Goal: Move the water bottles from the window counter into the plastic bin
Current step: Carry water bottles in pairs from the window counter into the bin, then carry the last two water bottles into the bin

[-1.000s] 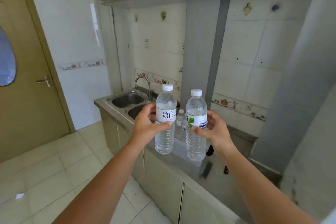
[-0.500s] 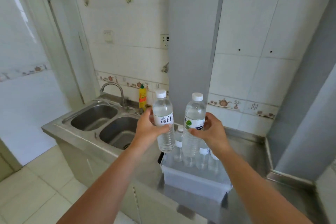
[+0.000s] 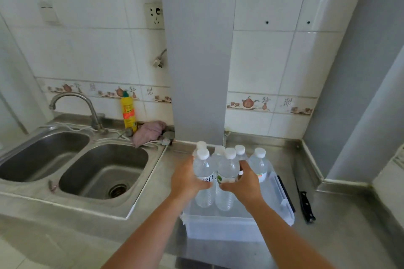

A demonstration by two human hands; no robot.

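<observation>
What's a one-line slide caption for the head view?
Left hand and right hand each lower a water bottle into the clear plastic bin beside the sink.

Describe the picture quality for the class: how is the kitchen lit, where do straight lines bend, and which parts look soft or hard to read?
Head view: even, soft daylight, with a bright sheen down the white pipe; wide-angle lens bows the tile lines and counter edge near the borders; the clear plastic bin blends into the steel counter, and the bottle labels are slightly soft.

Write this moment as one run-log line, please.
left hand: holds bottle | right hand: holds bottle | both bottles inside plastic bin | not released
</observation>
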